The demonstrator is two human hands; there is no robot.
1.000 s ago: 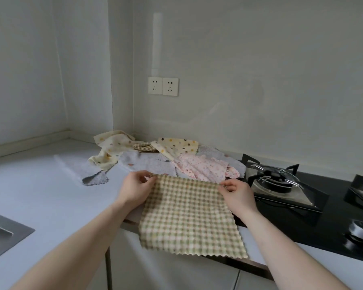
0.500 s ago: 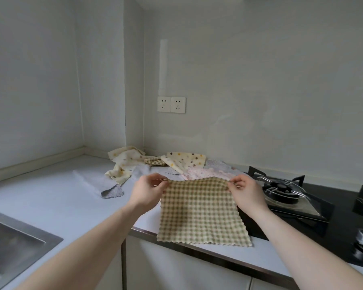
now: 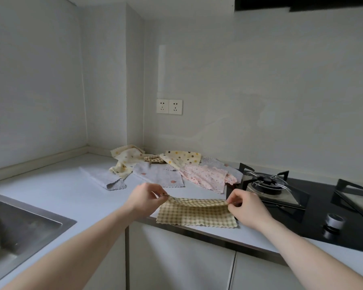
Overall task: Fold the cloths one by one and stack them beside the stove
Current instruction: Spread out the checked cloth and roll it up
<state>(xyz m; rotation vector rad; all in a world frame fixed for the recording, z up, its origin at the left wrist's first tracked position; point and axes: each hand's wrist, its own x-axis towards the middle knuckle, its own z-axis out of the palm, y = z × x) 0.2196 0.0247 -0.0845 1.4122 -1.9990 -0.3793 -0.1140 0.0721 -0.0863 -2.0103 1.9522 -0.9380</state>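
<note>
Checked cloth [image 3: 197,214] corners pinched btwn fingers [image 3: 163,194], both hands.

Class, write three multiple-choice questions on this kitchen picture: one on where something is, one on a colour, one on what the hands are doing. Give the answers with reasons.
1. Where is the sink?
A. left of the hands
B. behind the stove
C. under the sockets

2. What colour is the held checked cloth?
A. pink
B. yellow-green
C. grey

3. How is the checked cloth held?
A. one hand only
B. lying untouched
C. pinched by both hands

Answers: 1 A, it sits at the counter's left edge. 2 B, its checks are yellowish green. 3 C, the left hand and the right hand each pinch a top corner.
</note>
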